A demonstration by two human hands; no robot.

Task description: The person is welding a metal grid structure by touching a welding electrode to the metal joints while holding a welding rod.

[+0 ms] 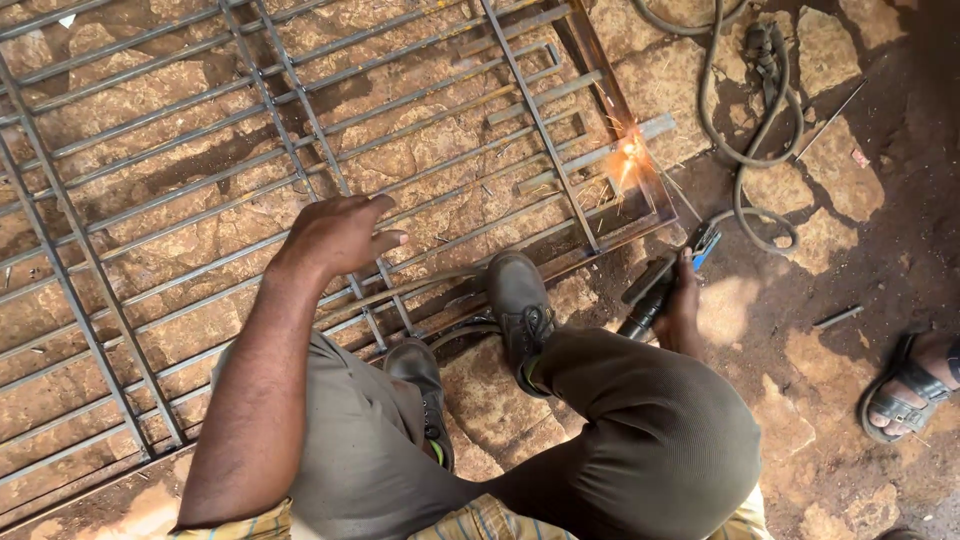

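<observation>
The right hand (684, 305) clenches a welding electrode holder (655, 290), sparks (630, 155) flying at the metal grille's (300, 150) corner. The left hand (340, 232), grip released, hovers spread above the grille on the stone floor (800, 300).

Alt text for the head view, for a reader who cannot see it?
A crouching person's right hand holds a welding tool throwing sparks at the corner of a metal grille lying on stone ground; the open left hand hovers above its bars.

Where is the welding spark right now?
In the head view, the spark sits upper right of centre, at the right corner of the metal grille, beyond the right hand and beside the coiled cable.
</observation>
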